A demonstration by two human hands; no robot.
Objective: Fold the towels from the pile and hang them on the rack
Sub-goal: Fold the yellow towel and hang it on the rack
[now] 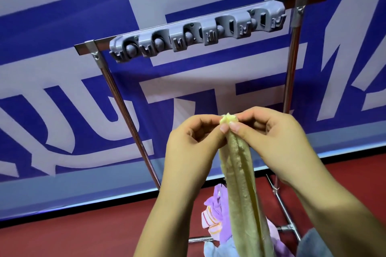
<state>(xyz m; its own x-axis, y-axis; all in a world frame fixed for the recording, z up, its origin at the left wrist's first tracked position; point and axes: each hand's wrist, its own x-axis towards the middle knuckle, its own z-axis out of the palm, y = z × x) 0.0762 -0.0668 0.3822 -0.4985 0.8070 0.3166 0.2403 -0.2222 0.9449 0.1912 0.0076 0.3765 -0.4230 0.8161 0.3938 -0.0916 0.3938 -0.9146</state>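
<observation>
Below the rack (290, 73), in front of its two steel uprights, two bare hands met at one point. One yellow towel (240, 183) hung from them in a long, narrow fold, its top corner bunched into a small tuft between the fingertips. The left hand (194, 148) pinched that tuft with thumb and curled fingers, its grip narrow and closed on the cloth. The right hand (273, 144) pinched the same corner from the other side, thumbnail toward the camera, its grip likewise closed on the towel. The towel was not touching the rack and fell straight down past the bottom edge of the view.

One grey hook strip (198, 33) was fixed along the rack's top bar, carrying about five rounded clamps with small hooks between them; none held anything.

At the foot of the rack, partly hidden behind the hanging towel, lay one pile of towels (215, 221): purple, pale blue, and one white with orange stripes could be made out, though their exact number could not be told. The pile sat on a red floor (83, 236). Behind the rack stood a blue banner (62, 48) with large pale lettering.
</observation>
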